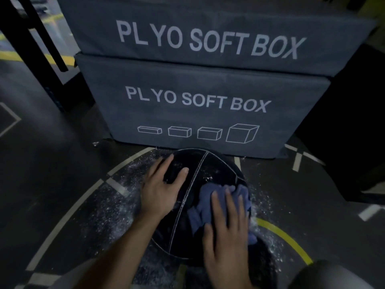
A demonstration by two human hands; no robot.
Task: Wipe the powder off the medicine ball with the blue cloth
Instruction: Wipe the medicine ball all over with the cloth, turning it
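A black medicine ball (210, 172) with pale seams sits on the dark gym floor right in front of me. Specks of white powder dot its top. My left hand (161, 188) lies flat on the ball's left side, fingers straight and spread. My right hand (228, 224) presses the crumpled blue cloth (208, 195) against the ball's right side with straight fingers. The cloth bunches out past my fingertips and around the ball's right edge.
Two stacked grey soft boxes (200, 119) marked PLYO SOFT BOX stand just behind the ball. White powder (116, 213) is scattered over the floor on both sides of the ball. A black rack post (39, 51) rises at the far left. Painted lines cross the floor.
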